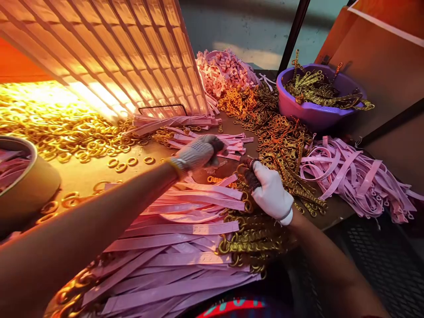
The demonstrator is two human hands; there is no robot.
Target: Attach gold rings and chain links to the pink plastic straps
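My left hand (202, 152), in a pale glove with dark fingertips, is over a small bundle of pink straps (232, 142). Its fingers are curled together, and whatever they may hold is hidden. Lower and to the right, my right hand (271, 190) wears a white glove with dark fingertips. Its fingers pinch a gold ring (240, 169) at their tips. Below both hands lies a thick pile of pink straps (185, 229), joined at their right ends to gold chains (251, 246) with rings.
Loose gold rings (82, 141) spread across the left, beside a slatted panel (132, 53) and a round tub (43, 168). Gold chains (281, 141) heap toward a purple basin (318, 110) of chains. More pink straps (357, 176) lie right; pink pieces (227, 70) are piled behind.
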